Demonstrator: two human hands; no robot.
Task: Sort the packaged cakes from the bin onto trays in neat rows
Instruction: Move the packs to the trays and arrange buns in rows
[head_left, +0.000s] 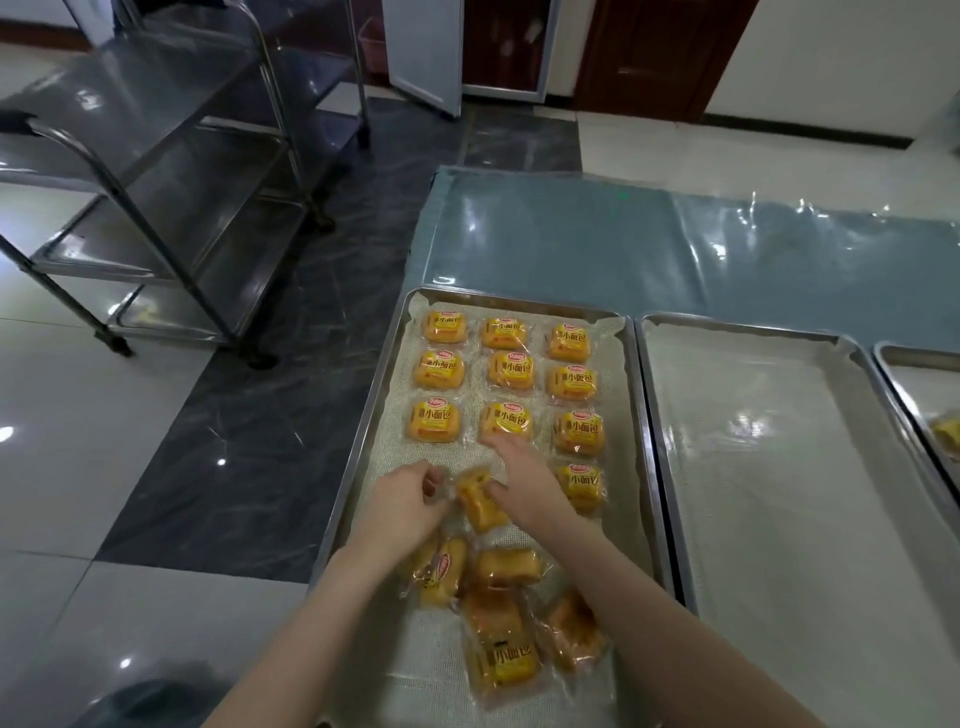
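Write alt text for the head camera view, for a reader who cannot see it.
Two bare hands, left hand and right hand, hold one packaged cake between them over a lined metal tray. Ten cakes already lie there in neat rows, with a loose pile nearer the person. An empty tray sits to the right.

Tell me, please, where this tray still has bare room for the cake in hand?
Free: the fourth row's left slot, on the liner between the left hand and the cake above. The middle tray is wholly bare. Crowded: the loose pile at the near end.
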